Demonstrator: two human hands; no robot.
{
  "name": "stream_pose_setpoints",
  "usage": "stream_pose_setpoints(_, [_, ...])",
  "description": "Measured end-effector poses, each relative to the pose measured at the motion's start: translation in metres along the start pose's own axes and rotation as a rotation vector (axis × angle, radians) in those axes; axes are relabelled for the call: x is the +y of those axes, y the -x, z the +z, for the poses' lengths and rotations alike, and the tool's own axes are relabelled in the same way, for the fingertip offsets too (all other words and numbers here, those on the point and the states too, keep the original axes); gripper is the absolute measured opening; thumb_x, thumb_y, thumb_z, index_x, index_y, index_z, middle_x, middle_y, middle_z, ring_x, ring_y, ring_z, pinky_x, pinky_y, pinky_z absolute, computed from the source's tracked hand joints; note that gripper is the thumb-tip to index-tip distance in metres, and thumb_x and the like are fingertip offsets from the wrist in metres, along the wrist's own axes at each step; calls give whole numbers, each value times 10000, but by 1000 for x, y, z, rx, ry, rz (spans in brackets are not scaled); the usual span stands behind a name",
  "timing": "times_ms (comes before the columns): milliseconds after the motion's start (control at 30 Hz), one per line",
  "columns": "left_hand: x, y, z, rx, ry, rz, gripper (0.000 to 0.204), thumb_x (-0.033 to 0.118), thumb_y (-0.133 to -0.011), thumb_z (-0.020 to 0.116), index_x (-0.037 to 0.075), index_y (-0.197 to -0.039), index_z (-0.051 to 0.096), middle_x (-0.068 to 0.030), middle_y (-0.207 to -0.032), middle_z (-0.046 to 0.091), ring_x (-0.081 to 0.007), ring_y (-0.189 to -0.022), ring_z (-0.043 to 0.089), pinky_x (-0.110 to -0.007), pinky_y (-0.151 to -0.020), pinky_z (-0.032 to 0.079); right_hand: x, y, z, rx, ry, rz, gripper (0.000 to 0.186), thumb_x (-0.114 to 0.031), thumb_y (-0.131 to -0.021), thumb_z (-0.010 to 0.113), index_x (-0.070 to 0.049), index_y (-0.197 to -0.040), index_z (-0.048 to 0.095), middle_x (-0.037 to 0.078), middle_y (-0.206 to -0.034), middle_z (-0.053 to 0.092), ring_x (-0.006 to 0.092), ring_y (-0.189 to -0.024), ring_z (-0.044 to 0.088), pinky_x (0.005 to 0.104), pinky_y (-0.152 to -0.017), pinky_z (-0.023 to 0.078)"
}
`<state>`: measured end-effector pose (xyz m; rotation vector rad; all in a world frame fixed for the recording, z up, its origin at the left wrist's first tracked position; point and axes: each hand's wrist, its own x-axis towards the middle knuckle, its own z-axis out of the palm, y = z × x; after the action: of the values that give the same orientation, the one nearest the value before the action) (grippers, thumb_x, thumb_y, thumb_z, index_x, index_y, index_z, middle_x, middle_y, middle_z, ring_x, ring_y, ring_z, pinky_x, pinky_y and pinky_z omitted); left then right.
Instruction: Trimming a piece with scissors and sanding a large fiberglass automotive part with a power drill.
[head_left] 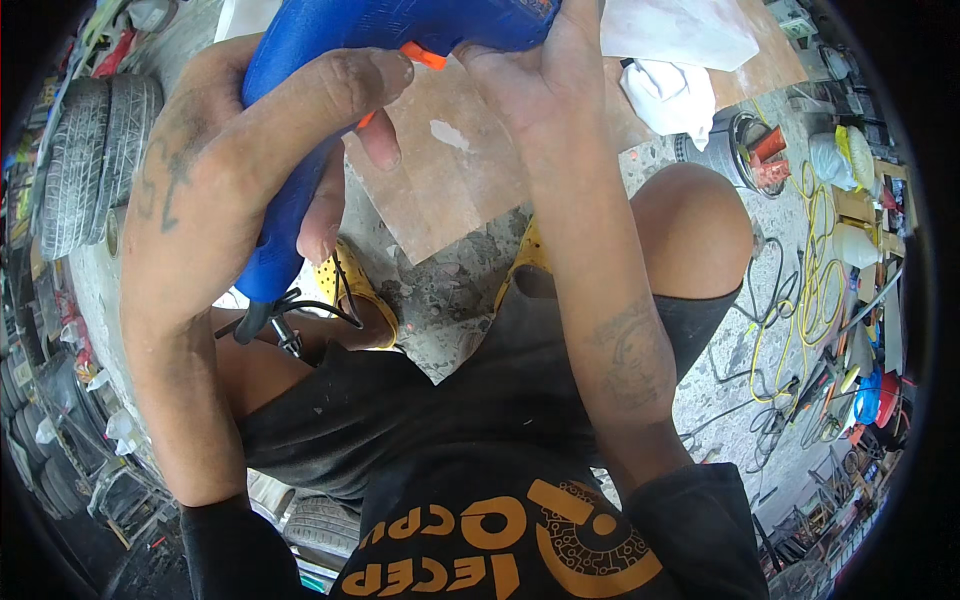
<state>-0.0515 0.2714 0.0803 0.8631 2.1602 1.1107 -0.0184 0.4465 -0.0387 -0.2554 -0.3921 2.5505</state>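
A blue power drill (330, 35) with orange switches is close in front of me, at the top of the view. My left hand (225, 150) is closed around its handle, with the thumb lying across the side near the orange trigger. At the far end of the body, my right hand (545, 85) grips the drill; its fingers are partly hidden. From the handle's bottom come a black cord and a small metal chuck key (287, 338). The working end of the drill is outside the picture.
Beneath my hands a brown board (430, 205) lies on the concrete floor between my yellow clogs (350, 290). A white cloth (668, 95), a grey bucket (712, 150) and looped yellow cable (815, 290) lie to the right. Tires (75, 160) stand at left.
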Motion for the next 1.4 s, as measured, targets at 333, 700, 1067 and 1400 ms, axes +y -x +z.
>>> stream_pose_setpoints(333, [-4,2,-2,6,-18,4,577,440,-873,682,-94,-1089,660,-98,-708,672,-65,-407,505,-206,-434,400,0,-6,-10,-96,-24,7,612,-629,-1007,558,-90,-1290,617,61,-1215,685,203,-1108,656,379,-958,550])
stream_pose_setpoints(700, [10,3,10,33,18,69,548,424,-911,668,-96,-1083,666,-120,-757,682,-83,-384,479,-204,-392,366,1,-3,-9,-112,-86,-6,595,-622,-1020,538,-89,-1274,615,47,-1205,683,178,-1090,656,360,-971,535])
stream_pose_setpoints(1067, [28,6,40,276,-86,40,734,619,-983,538,-95,-1075,683,-121,-667,666,-80,-327,494,-180,-346,408,-5,-4,-11,-189,-186,-32,535,-596,-1037,525,-106,-1228,622,28,-1156,687,161,-1072,657,344,-966,535])
stream_pose_setpoints(1400, [15,10,23,159,151,-70,645,572,-985,580,-69,-978,659,-112,-638,635,-81,-322,462,-181,-341,367,-7,6,-1,-90,-153,37,497,-572,-1030,563,-111,-1200,633,19,-1133,690,146,-1049,659,320,-934,542])
